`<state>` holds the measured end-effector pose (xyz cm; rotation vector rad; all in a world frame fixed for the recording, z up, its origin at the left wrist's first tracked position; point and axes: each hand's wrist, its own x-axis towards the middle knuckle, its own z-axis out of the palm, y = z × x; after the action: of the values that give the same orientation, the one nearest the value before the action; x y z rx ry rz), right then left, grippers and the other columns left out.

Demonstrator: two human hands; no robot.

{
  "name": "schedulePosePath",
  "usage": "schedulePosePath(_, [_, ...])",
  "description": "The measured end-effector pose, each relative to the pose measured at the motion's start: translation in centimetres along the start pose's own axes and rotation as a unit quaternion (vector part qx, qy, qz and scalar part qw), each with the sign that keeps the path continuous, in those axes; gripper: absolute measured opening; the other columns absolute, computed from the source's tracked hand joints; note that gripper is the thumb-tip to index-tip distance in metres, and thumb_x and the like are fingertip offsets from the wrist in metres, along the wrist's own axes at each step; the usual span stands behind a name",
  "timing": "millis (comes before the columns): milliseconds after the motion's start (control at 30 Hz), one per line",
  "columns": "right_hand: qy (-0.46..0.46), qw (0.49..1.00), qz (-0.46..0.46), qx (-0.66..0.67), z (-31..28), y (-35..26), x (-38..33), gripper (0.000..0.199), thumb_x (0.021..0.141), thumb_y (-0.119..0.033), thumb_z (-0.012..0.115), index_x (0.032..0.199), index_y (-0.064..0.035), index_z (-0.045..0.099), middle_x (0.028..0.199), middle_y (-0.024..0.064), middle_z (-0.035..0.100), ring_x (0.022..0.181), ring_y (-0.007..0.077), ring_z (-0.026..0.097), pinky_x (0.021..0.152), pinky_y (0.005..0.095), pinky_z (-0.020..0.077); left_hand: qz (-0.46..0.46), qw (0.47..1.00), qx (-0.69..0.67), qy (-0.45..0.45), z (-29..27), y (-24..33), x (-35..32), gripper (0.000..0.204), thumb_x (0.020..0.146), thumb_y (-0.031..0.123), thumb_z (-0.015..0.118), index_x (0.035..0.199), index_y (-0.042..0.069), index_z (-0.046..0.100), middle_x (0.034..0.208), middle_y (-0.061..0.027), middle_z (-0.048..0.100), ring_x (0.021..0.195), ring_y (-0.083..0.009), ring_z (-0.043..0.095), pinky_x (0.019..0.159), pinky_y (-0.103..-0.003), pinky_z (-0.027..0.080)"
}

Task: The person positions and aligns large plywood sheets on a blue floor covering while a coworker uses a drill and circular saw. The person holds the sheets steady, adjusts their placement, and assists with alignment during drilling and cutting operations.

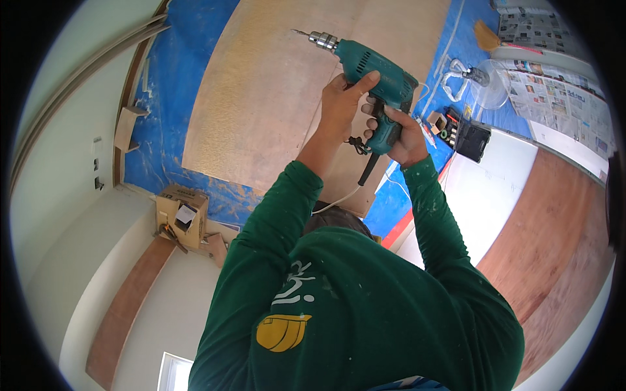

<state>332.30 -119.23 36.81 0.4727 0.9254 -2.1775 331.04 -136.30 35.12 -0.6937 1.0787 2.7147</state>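
Observation:
A teal power drill [375, 68] is held up in front of me, its chuck [323, 40] and thin bit [300, 32] aimed toward the far left. My left hand [341, 104] supports the drill body from the left, thumb lying along its side. Wrapped round the handle is my right hand [405, 137], with its fingertips showing at the handle's front. From the handle's base runs a power cord [369, 169]; a small dark bundle [357, 144] hangs beside it. Below the drill lies a large plywood sheet [261, 98], with pale sawdust along its left side. The bit touches nothing.
Blue sheeting [195, 39] covers the floor around the plywood. At right are an open black tool case [471, 138], a fan [489, 81] and a broom [486, 36]. A cardboard box [182, 205] with pliers [171, 234] stands lower left. Newspaper [554, 98] lies far right.

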Motion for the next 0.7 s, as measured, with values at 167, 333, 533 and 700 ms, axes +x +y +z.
schedulePosePath(167, [0.203, 0.966, -0.056, -0.151, 1.1, 0.2, -0.2, 0.033, 0.098, -0.020, 0.076, 0.123, -0.0008, 0.065, 0.101, 0.0103, 0.071, 0.077, 0.0172, 0.069, 0.065, 0.0355, 0.0614, 0.059, 0.992, 0.099, 0.049, 0.4, -1.0, 0.2, 0.052, 0.076, 0.035, 0.096, 0.102, -0.003, 0.071, 0.094, -0.0085, 0.071, 0.084, -0.0177, 0.065, 0.075, -0.030, 0.053])
schedulePosePath(333, [0.263, 0.950, -0.103, -0.135, 1.2, -0.2, -1.1, 0.027, 0.097, -0.019, 0.077, 0.117, -0.0040, 0.066, 0.095, 0.0089, 0.069, 0.070, 0.0166, 0.068, 0.059, 0.0344, 0.0600, 0.065, 0.987, 0.147, 0.021, 2.2, -2.7, 1.0, 0.059, 0.072, 0.040, 0.097, 0.101, -0.004, 0.070, 0.094, -0.0120, 0.070, 0.084, -0.0198, 0.066, 0.075, -0.032, 0.054])
schedulePosePath(533, [0.276, 0.938, -0.139, -0.156, 0.6, -0.3, -1.2, 0.027, 0.095, -0.018, 0.079, 0.114, -0.0052, 0.065, 0.088, 0.0072, 0.068, 0.064, 0.0148, 0.066, 0.055, 0.0336, 0.0582, 0.083, 0.980, 0.184, 0.006, 2.7, -4.2, 1.9, 0.059, 0.073, 0.042, 0.096, 0.099, -0.004, 0.070, 0.094, -0.0123, 0.069, 0.084, -0.0201, 0.066, 0.073, -0.033, 0.053])
schedulePosePath(700, [0.314, 0.926, -0.133, -0.163, 0.8, 0.3, -0.3, 0.027, 0.094, -0.018, 0.079, 0.113, -0.0035, 0.066, 0.085, 0.0074, 0.067, 0.061, 0.0147, 0.065, 0.052, 0.0324, 0.0557, 0.043, 0.986, 0.158, 0.015, 2.3, -4.1, 2.2, 0.057, 0.074, 0.043, 0.096, 0.098, -0.003, 0.070, 0.089, -0.0093, 0.069, 0.082, -0.0181, 0.066, 0.072, -0.033, 0.053])
